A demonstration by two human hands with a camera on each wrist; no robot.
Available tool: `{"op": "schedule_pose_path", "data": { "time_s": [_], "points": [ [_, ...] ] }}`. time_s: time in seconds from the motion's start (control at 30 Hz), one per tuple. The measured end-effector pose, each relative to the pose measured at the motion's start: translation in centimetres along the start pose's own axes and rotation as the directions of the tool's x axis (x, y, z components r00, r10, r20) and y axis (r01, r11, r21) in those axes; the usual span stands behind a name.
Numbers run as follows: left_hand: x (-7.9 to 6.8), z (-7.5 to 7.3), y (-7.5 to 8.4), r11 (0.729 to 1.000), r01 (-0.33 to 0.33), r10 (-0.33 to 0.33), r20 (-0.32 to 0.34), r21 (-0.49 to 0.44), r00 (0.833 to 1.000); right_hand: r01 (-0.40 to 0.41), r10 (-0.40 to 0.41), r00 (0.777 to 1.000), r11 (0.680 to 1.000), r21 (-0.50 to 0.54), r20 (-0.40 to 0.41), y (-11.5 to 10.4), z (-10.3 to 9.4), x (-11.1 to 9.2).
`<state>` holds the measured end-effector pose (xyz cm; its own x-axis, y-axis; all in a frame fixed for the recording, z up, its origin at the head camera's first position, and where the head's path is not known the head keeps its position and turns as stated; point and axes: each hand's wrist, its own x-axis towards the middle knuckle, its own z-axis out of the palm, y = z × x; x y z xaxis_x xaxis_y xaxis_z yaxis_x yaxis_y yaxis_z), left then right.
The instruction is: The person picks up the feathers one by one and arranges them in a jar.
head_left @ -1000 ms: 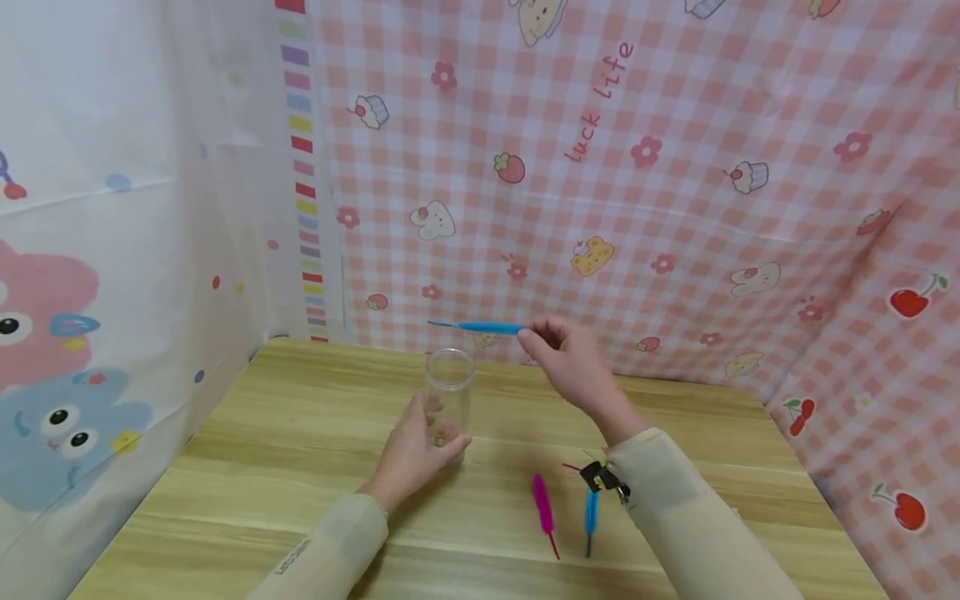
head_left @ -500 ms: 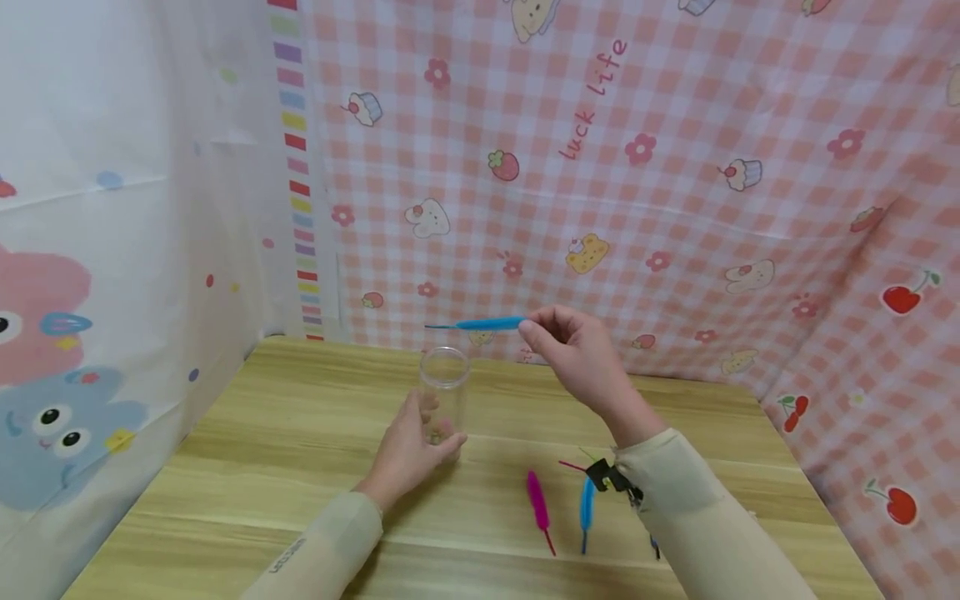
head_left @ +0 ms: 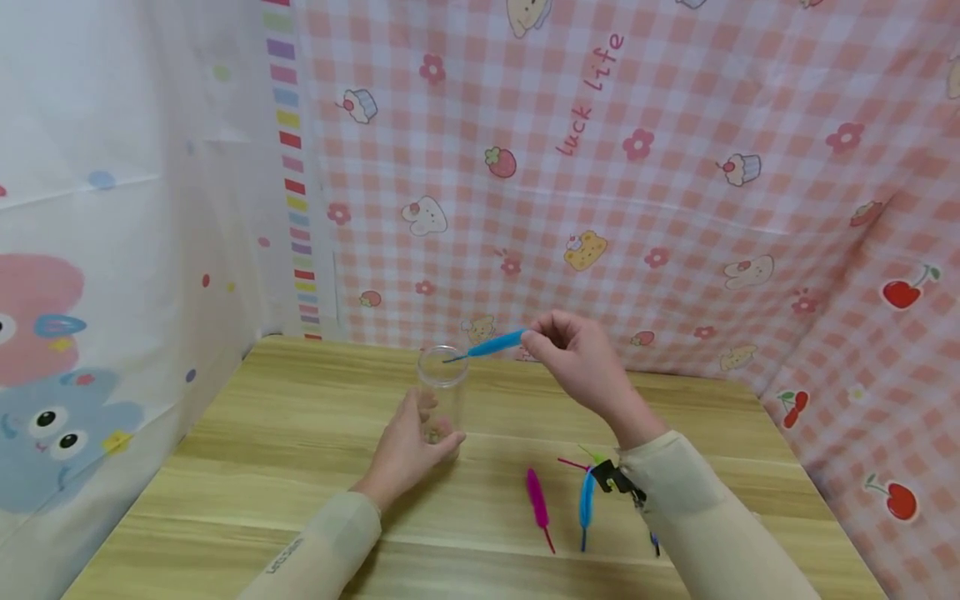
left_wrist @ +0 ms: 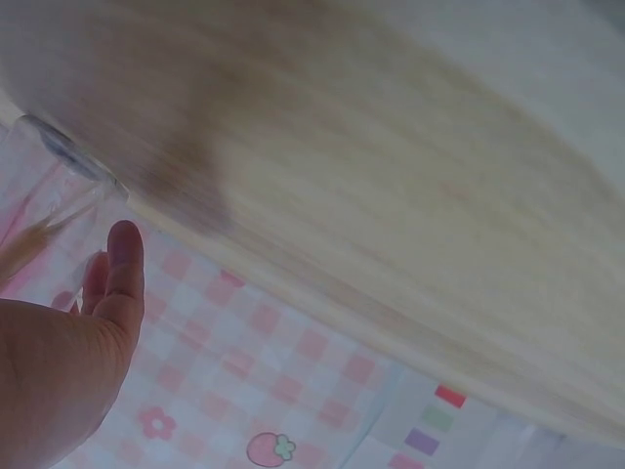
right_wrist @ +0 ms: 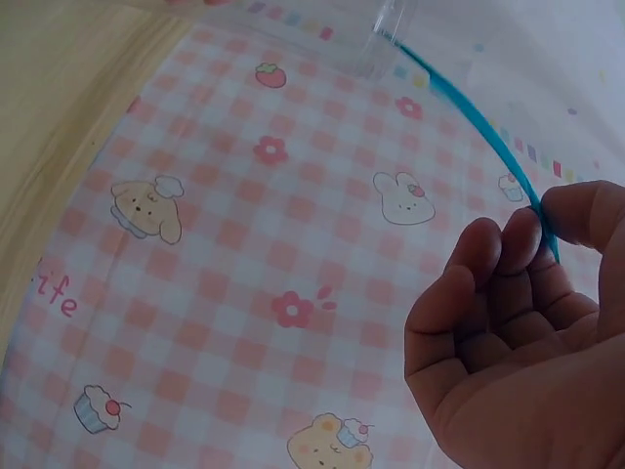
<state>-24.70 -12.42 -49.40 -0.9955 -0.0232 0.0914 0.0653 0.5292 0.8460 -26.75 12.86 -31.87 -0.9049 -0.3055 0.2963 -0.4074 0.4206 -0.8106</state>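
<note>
My right hand [head_left: 581, 362] pinches a blue feather [head_left: 497, 342] by its tip between thumb and index finger. The feather slants down to the left, its thin bare quill over the mouth of a tall clear jar [head_left: 442, 379]. In the right wrist view, the feather [right_wrist: 493, 142] bows from the fingertips to the jar's rim [right_wrist: 391, 34]. The jar stands upright on the table, with my left hand [head_left: 408, 454] gripping it low, thumb in front and fingers behind. The left wrist view shows part of that hand [left_wrist: 59, 371] beside the clear wall.
On the wooden table [head_left: 247, 467] lie a magenta feather [head_left: 537, 500] and another blue feather [head_left: 587, 504]. A green feather [head_left: 596, 455], a red quill and a dark tip [head_left: 655, 544] show around the right sleeve. Printed cloth [head_left: 465, 183] hangs behind and at both sides.
The blue feather was level above the jar; its quill end has tipped down to the jar's mouth. The left hand and jar keep their place, with a slight shift of the head view.
</note>
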Motion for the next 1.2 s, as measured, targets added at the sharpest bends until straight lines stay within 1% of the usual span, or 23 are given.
{"op": "schedule_pose_path", "data": {
  "time_s": [0.13, 0.27, 0.43, 0.57, 0.7, 0.77, 0.83, 0.97, 1.07, 1.2],
  "points": [
    [0.1, 0.0, -0.1, 1.000, -0.007, 0.007, -0.006, 0.000, 1.000, 0.012, -0.014, 1.000, 0.997, -0.078, -0.022, -0.1, 0.0, 0.0],
    [0.0, 0.0, -0.3, 1.000, -0.018, 0.018, -0.006, -0.005, 1.000, 0.025, -0.030, 0.999, 0.989, -0.148, -0.038, -0.6, 0.5, 0.3],
    [0.0, 0.2, -0.2, 1.000, -0.014, 0.014, -0.006, -0.010, 1.000, 0.039, -0.047, 0.998, 0.983, -0.181, -0.042, -1.1, 1.2, 0.7],
    [0.0, 0.1, -0.2, 1.000, -0.014, 0.014, -0.013, -0.006, 1.000, 0.020, -0.024, 0.999, 0.986, -0.166, -0.022, -1.0, 1.0, 0.7],
    [0.0, -0.1, -0.1, 1.000, -0.013, 0.013, -0.005, -0.012, 1.000, -0.051, 0.051, 0.999, 0.989, -0.141, -0.001, -0.6, -0.1, 0.5],
    [-0.1, -0.1, -0.1, 1.000, -0.012, 0.012, -0.001, -0.009, 1.000, -0.086, 0.088, 0.996, 0.985, -0.148, 0.008, -0.4, -0.8, 0.4],
    [-0.1, -0.1, -0.1, 1.000, -0.012, 0.012, -0.003, -0.005, 1.000, -0.100, 0.104, 0.994, 0.981, -0.167, 0.014, -0.3, -1.4, 0.3],
    [-0.2, -0.2, 0.0, 1.000, -0.009, 0.009, 0.003, -0.017, 1.000, -0.088, 0.094, 0.995, 0.978, -0.188, 0.020, -0.3, -1.9, 0.3],
    [-0.2, -0.2, -0.1, 1.000, -0.021, 0.021, 0.012, -0.023, 1.000, -0.082, 0.087, 0.996, 0.978, -0.191, 0.019, -0.4, -1.9, 0.3],
    [-0.3, -0.1, 0.0, 1.000, -0.017, 0.017, 0.015, -0.026, 1.000, -0.082, 0.087, 0.996, 0.978, -0.193, 0.017, -0.4, -1.9, 0.2]
  ]
}}
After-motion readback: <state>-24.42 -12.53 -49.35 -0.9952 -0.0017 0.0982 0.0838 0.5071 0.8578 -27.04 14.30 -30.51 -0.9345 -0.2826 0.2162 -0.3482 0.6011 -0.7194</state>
